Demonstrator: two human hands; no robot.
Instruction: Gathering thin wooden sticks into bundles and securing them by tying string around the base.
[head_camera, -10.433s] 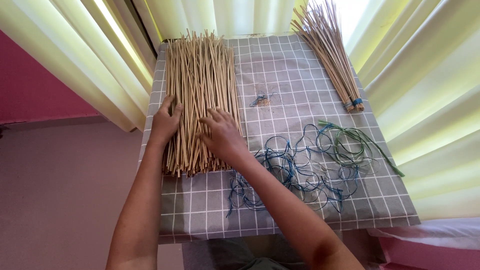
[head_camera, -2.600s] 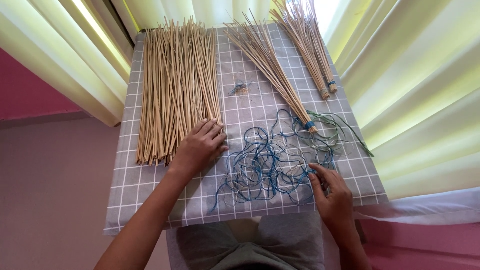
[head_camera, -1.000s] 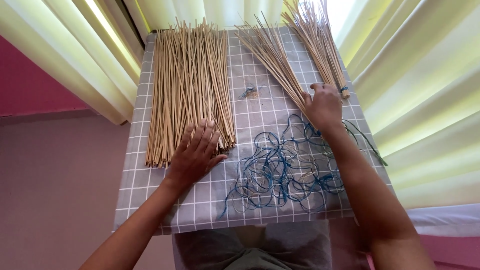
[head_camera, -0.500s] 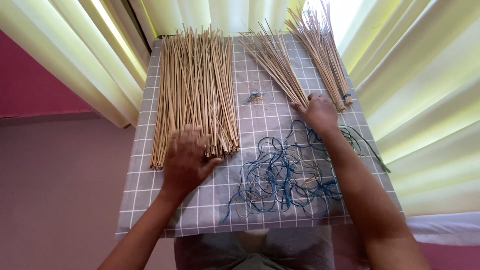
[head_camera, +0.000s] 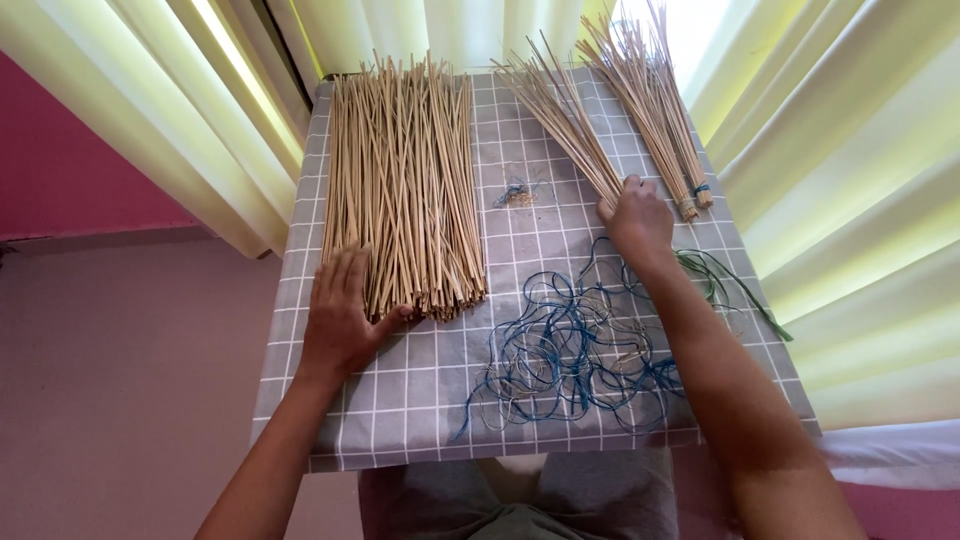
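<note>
A wide pile of loose tan sticks (head_camera: 405, 180) lies on the left of a grey checked cloth (head_camera: 520, 260). My left hand (head_camera: 340, 312) rests flat on the near left end of that pile, fingers spread. My right hand (head_camera: 637, 218) is closed around the bound near end of a tied stick bundle (head_camera: 562, 110) that fans out toward the window. A second tied bundle (head_camera: 650, 100) lies just to its right. A tangle of blue strings (head_camera: 570, 350) sits on the cloth near my right forearm.
Green strings (head_camera: 722, 282) lie at the cloth's right edge. A small tuft of thread scraps (head_camera: 517, 194) sits mid-cloth. Pale yellow curtains (head_camera: 200, 110) hang on both sides and behind. A pink wall (head_camera: 70, 170) is on the left.
My right hand left the blue strings, reached to the tied bundle and pushed it closer to the far-right bundle. My left hand slid left along the near ends of the loose sticks.
</note>
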